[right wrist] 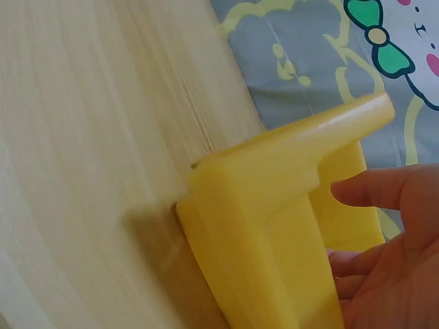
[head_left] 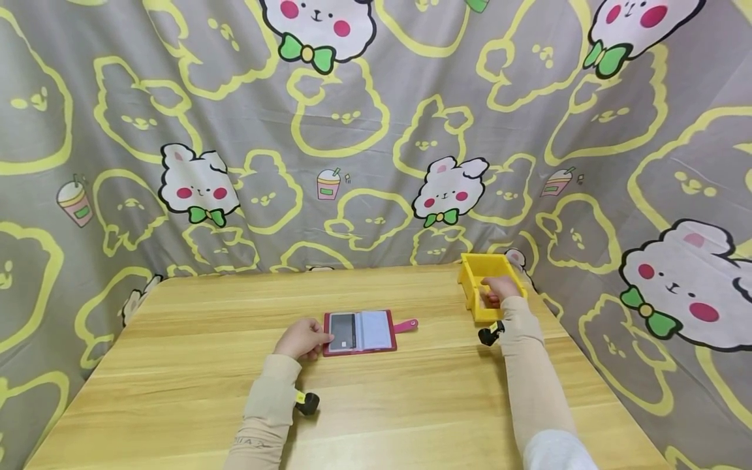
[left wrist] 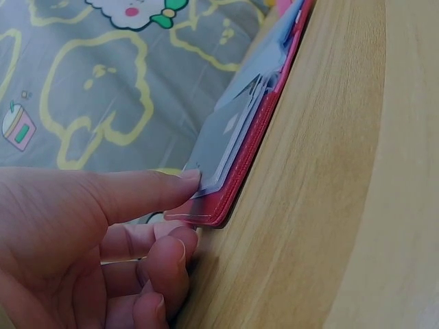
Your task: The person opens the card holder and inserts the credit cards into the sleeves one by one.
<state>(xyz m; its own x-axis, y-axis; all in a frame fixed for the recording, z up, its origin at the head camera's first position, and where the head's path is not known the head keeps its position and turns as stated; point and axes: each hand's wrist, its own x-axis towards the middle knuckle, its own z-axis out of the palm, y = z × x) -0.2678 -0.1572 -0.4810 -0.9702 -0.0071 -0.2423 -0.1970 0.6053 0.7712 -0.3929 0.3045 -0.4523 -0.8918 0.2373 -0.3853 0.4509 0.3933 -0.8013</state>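
An open red card holder (head_left: 393,321) with clear plastic sleeves lies on the table, a dark card (head_left: 343,329) in its left sleeve. My left hand (head_left: 302,338) pinches its left edge. In the left wrist view the thumb (left wrist: 147,192) lies on top, over the card's corner, with curled fingers at the edge below. At the far right, my right hand (head_left: 499,289) reaches into a yellow plastic bin (head_left: 470,287). Its thumb (right wrist: 370,187) is extended, apart from the fingers, in the right wrist view. The bin's wall partly hides those fingers, and I see nothing held.
A pink strap (head_left: 407,325) sticks out from the holder's right side. Wood-grain table (head_left: 376,398) surrounds both things. A grey patterned curtain (head_left: 364,215) hangs behind the table and along its sides, close behind the bin.
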